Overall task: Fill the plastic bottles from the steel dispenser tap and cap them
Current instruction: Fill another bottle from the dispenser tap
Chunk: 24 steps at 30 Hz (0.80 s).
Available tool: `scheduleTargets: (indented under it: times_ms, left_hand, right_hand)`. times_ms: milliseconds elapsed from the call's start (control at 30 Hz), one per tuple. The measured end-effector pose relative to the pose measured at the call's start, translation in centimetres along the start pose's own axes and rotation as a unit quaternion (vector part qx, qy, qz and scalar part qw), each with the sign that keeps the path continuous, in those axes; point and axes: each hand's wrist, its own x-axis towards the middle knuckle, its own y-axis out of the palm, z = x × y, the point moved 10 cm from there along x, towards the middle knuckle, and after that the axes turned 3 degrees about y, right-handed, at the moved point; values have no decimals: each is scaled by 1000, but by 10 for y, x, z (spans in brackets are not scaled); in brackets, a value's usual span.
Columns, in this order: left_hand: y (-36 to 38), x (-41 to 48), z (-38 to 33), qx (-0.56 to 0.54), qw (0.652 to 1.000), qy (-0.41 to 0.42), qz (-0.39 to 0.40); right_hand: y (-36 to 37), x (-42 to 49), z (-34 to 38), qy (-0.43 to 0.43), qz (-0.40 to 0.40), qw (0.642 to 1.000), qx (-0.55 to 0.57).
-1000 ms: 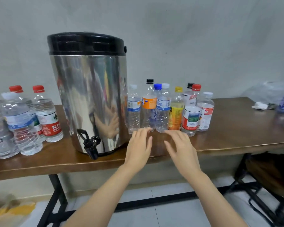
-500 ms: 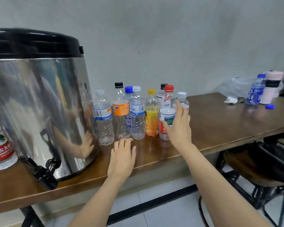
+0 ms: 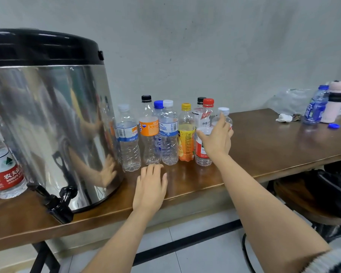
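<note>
Behind our right fingers (image 3: 221, 120), grip unclear, the white-capped bottle (image 3: 224, 110) looks empty, light, crushable; we'd hold mid-body. Left fingers (image 3: 153, 170) lie flat.

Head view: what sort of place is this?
Likely a plain workroom or break area, hard to say which: a big steel dispenser on a long wooden table against a bare wall, a row of mixed plastic bottles beside it, tiled floor below.

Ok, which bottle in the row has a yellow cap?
The yellow-labelled bottle, just left of the right hand; other caps are red, black, white or blue.
</note>
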Motion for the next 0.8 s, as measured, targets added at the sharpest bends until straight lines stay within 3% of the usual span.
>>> scheduleTargets:
  times_ms: [200,400,567,733,800]
  left_hand:
    - [0,0,1,-3,1000,-5,-5]
    - [-4,1,1,-15,1000,-8,-8]
    - [-5,-1,8,-131,991,-8,-13]
    - [-77,-2,11,-368,916,-14,-156]
    - [-123,-1,-1,-453,876,4,-168]
  right_hand:
    - [-1,-5,2,-13,-14,999,32]
    - [-10,-28,16,-55,-7,980,192]
    - [-22,-72,44,-125,22,972,198]
    - [-38,-122,61,-141,46,960,237]
    - [-40,-143,70,-150,58,951,264]
